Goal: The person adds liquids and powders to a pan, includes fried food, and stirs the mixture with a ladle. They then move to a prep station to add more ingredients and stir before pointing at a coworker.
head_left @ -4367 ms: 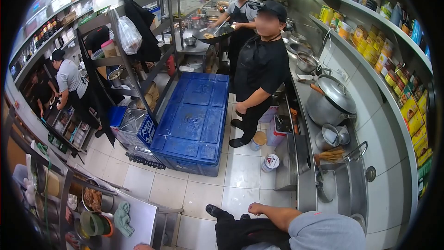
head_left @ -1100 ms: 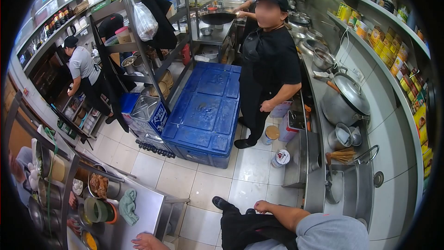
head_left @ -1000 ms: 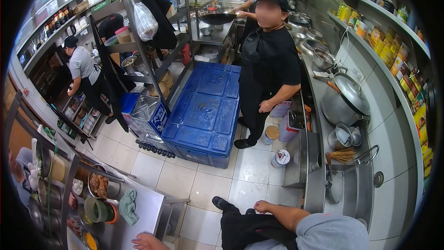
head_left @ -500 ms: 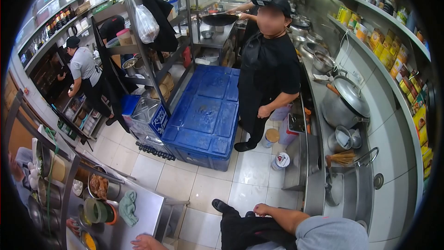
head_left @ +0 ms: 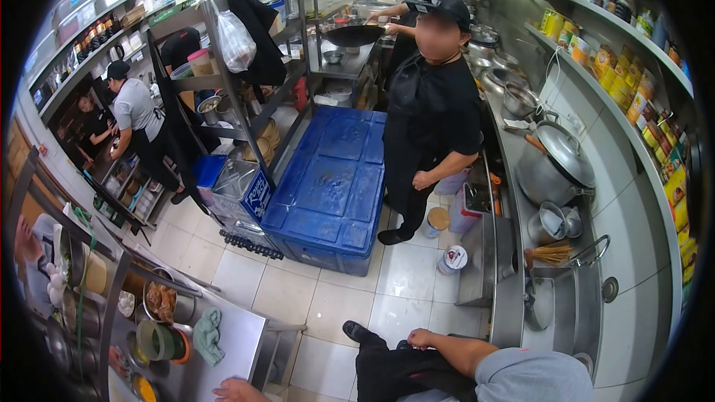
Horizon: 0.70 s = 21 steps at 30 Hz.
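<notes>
My left hand [head_left: 237, 390] rests at the bottom edge of the view, fingers apart on the steel table [head_left: 242, 342], holding nothing. Over my dark apron [head_left: 398, 376] is my right hand [head_left: 421, 339], its fingers curled closed with nothing visible in them. A green cloth [head_left: 208, 336] lies on the table beyond my left hand. To its left are a green container [head_left: 156, 341], a pot of brown food [head_left: 160, 301] and a bowl of yellow food [head_left: 145, 387].
A blue chest [head_left: 328, 179] stands ahead. Beside it a person in black [head_left: 439, 104] faces me, with another behind near a wok [head_left: 356, 35]. Right are a sink [head_left: 547, 305], a large lidded pot [head_left: 555, 160] and shelves [head_left: 611, 59]. More people are left [head_left: 138, 112].
At the far left, a person in dark clothes now shows more fully beside the one in grey. My hands have barely moved.
</notes>
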Available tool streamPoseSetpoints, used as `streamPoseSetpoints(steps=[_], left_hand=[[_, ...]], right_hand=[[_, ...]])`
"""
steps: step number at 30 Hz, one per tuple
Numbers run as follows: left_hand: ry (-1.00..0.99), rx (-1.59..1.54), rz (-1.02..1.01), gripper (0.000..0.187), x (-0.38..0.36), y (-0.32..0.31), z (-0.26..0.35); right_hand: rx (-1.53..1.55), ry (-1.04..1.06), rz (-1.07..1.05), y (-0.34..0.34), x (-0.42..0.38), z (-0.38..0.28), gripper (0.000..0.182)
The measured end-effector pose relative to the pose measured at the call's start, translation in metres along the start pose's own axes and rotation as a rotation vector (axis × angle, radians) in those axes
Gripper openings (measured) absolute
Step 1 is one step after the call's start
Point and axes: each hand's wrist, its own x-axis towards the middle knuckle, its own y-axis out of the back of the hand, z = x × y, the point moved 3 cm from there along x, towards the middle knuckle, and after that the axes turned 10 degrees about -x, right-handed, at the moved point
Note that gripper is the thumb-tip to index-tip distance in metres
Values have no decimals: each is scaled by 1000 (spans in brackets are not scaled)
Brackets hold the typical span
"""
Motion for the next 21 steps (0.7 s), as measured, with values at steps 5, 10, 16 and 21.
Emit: streamPoseSetpoints(steps=[5, 10, 16, 21], left_hand=[[-6, 10, 9, 39, -1, -8, -4], [-11, 13, 16, 38, -3, -4, -5], [-10, -3, 22, 38, -2, 21, 2], [-16, -16, 31, 38, 2, 17, 4]], right_hand=[[-57, -53, -88, 1, 9, 5, 21], [-43, -38, -83, 3, 10, 4, 21], [-121, -24, -103, 5, 16, 6, 23], [-59, -12, -68, 13, 10, 2, 23]])
